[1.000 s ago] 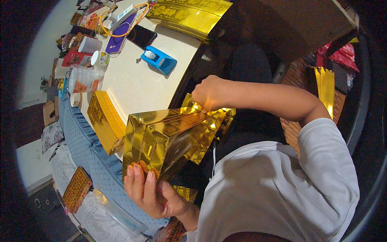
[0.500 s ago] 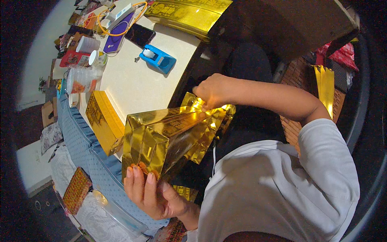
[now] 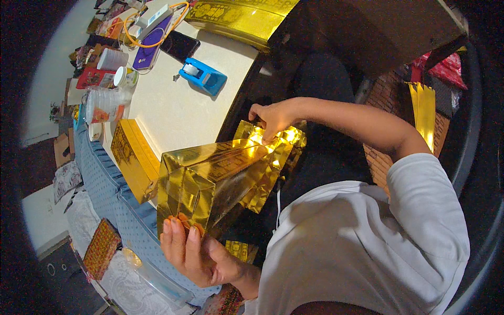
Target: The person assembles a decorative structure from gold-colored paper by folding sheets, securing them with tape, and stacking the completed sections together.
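Note:
A shiny gold foil bag with a squared, folded bottom lies tilted across the table edge and my lap. My left hand supports its bottom end, fingertips against the folded face and thumb beneath. At the other end, where the foil is crinkled and loose, my right hand reaches down from above. Its thumb presses on the foil and the index finger is bent to the left; the other fingers are partly hidden. A printed yellow-gold block sits on the table just left of the bag.
The white table holds a blue tape dispenser, a black phone, a purple case and plastic tubs. Gold foil sheets lie at the far edge. A blue padded seat is at left; folded gold strips stand at right.
My right hand has turned and loosened from a fist-like shape, with its thumb now showing on the foil. The bag has shifted slightly left; my left hand keeps supporting it.

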A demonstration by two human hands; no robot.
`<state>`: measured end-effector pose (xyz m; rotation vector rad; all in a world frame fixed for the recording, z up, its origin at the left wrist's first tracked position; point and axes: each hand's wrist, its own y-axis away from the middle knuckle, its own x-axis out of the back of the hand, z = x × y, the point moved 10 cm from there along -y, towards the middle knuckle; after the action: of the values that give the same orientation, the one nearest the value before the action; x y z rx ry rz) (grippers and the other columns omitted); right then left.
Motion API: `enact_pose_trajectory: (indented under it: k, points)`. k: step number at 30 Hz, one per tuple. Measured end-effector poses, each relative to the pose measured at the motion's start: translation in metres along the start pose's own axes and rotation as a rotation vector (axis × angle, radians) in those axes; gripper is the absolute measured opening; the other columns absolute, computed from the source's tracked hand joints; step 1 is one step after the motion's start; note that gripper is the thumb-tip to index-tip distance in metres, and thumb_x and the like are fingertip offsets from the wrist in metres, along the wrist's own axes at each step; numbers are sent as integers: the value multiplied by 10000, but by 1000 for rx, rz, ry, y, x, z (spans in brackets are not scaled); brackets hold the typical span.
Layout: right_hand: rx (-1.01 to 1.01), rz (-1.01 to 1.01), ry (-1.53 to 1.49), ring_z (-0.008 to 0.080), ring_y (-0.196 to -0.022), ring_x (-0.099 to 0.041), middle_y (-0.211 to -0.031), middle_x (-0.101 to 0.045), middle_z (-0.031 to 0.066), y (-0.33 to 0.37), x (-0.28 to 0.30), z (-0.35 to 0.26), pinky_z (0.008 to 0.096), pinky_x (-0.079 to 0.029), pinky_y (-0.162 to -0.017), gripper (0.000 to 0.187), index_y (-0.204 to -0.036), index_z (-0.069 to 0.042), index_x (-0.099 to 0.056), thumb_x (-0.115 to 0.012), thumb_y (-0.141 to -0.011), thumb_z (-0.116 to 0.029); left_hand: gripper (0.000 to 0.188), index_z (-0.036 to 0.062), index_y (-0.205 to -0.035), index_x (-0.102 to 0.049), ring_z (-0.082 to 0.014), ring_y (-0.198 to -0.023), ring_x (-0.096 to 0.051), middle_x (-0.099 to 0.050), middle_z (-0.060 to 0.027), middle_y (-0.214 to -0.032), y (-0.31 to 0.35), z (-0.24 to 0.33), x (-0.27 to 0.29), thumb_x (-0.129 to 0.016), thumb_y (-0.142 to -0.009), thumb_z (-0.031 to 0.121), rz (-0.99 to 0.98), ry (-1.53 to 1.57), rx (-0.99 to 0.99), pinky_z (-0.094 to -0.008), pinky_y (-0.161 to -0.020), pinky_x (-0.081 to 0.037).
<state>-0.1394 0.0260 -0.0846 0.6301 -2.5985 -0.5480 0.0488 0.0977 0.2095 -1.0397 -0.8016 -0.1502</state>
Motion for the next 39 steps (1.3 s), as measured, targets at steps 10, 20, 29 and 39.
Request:
enact_pose_trajectory:
  k: [10,20,29,39]
  points:
    - [119,-41,-138,212,-916,-563,-981,-572,107,10,-7,8,334,-459,-784,754,-1359,13,-311,-700,-812,-331,220,8,-1037,-640,-364,-1103,-572,-631,-192,-1137,-3,6,0,-565,-830,1,12,17,-10,-482,-995,-411]
    - [368,552,-198,209,-922,-611,-981,-648,99,26,67,-11,358,-496,-794,387,-1113,-47,-608,-621,-885,-360,211,24,-1017,-652,-351,-1115,-564,-630,-169,-1153,-2,3,0,-592,-819,68,11,30,17,-473,-1007,-389]
    - [245,758,-265,168,-723,-632,-905,-643,108,7,138,-65,304,-519,-640,406,-1177,-66,-581,-599,-903,-365,236,17,-1049,-648,-337,-1150,-539,-610,-174,-1190,1,-2,1,-594,-832,92,-38,19,3,-474,-1027,-363]
    - [-165,88,-915,293,-854,-659,-1022,-627,168,-39,112,-64,604,-473,-860,453,-1273,-92,-470,-560,-925,-368,238,48,-1037,-663,-328,-1132,-548,-630,-150,-1171,-2,0,-1,-608,-811,95,-25,38,41,-474,-1002,-362]
